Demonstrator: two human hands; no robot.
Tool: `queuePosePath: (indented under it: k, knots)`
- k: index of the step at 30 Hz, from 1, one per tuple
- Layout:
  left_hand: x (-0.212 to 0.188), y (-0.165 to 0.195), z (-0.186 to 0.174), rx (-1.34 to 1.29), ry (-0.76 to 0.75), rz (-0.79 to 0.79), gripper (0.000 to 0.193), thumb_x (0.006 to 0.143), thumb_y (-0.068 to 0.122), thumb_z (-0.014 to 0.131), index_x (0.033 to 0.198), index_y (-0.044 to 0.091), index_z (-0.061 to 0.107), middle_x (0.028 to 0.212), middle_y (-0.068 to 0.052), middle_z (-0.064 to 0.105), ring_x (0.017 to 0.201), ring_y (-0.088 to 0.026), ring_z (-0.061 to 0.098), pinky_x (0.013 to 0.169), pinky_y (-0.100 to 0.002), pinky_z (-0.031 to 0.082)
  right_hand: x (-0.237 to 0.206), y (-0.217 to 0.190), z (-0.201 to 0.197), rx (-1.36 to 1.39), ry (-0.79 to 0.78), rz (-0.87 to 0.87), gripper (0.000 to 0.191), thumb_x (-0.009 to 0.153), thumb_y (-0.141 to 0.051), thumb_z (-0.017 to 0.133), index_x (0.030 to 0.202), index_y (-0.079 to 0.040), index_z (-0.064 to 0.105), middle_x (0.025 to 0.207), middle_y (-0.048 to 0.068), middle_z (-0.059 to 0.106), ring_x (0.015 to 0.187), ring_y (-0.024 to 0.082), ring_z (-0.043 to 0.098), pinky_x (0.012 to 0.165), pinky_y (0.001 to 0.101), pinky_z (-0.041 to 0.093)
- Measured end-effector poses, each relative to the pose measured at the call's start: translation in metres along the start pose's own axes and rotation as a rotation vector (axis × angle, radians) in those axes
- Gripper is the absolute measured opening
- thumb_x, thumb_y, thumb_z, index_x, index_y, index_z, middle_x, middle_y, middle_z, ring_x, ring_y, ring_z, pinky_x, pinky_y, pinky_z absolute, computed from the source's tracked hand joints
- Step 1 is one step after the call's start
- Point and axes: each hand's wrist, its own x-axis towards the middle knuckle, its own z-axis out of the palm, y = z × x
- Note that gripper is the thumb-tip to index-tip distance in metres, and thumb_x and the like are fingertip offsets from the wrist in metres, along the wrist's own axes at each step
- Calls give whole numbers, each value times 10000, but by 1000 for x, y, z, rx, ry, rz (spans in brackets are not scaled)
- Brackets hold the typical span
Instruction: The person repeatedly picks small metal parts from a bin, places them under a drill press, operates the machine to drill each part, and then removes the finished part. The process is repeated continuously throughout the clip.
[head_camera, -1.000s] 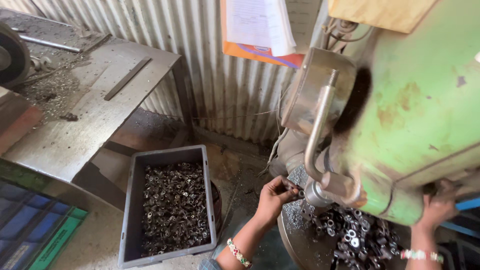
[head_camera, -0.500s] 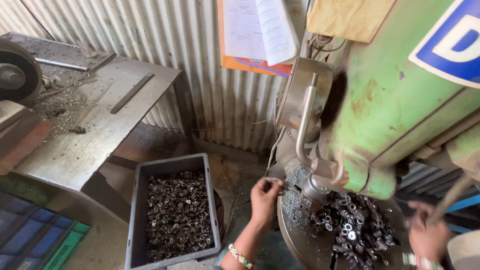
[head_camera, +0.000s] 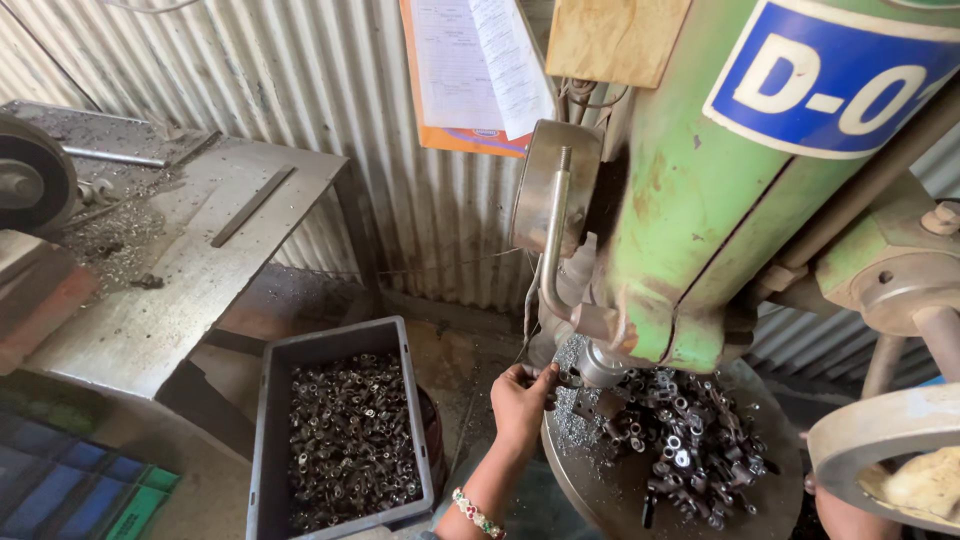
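- Compared with a second ago, the left hand (head_camera: 520, 398) has slid from lower down beside the machine up to the edge of the round metal table (head_camera: 590, 480), right under the drill spindle (head_camera: 600, 362). So the person looks to be setting or steadying a part under the spindle, not digging in the crate.
- Left fingers are curled and pinching something small and dark at the table's rim, probably one of the small metal parts (head_camera: 680, 440); hard to say exactly which.
- The right hand (head_camera: 845, 515) has dropped to the bottom right corner, mostly hidden behind a big handwheel (head_camera: 885, 450). Can't tell if those fingers are clenched or loose.
- The view has also swung up and closer, so more of the green drill press (head_camera: 720, 200) shows.
- Counts: one grey crate (head_camera: 262, 430) heaped with small parts, way too many to count; one more loose pile on the round table, dozens at least; one bead bracelet (head_camera: 477, 513) on the left wrist; one workbench (head_camera: 190, 270) on the left; one clipboard of papers (head_camera: 475, 70) on the corrugated wall.
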Motion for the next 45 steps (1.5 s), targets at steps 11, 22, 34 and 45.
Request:
queuePosePath:
  k: [11, 22, 34, 45]
  knots:
    - [12, -12, -1, -150, -222, -271, 235, 870, 233, 817, 809, 58, 672, 678, -3, 651, 552, -88, 559, 493, -250, 419, 27, -31, 39, 96, 119, -30, 353, 1001, -229, 725, 1269, -7, 666, 1181, 183, 676, 1129, 354, 613, 967, 443, 522]
    - [22, 4, 8, -86, -274, -285, 172, 879, 194, 798, 854, 53, 703, 719, -21, 687, 557, -98, 579, 490, -251, 413, 169, -101, 72, -389, 159, -455, 393, 974, -246, 708, 1292, -21, 659, 1207, 183, 665, 1171, 358, 601, 997, 442, 522]
    - [4, -34, 10, -266, 75, 48, 167, 916, 202, 770, 888, 50, 705, 795, -29, 713, 661, -94, 618, 579, -255, 443, -2, -58, -27, 516, -205, 21, 196, 1016, 15, 524, 1202, 16, 585, 1100, 69, 663, 923, 176, 679, 663, 326, 591]
    - [-26, 20, -61, -672, 450, -62, 268, 1028, 354, 495, 1050, 108, 601, 905, -99, 614, 702, -216, 570, 626, -335, 443, -43, 4, -11, 49, -34, -94, 179, 1120, -96, 682, 1158, 78, 660, 1003, 202, 701, 850, 270, 661, 746, 370, 521]
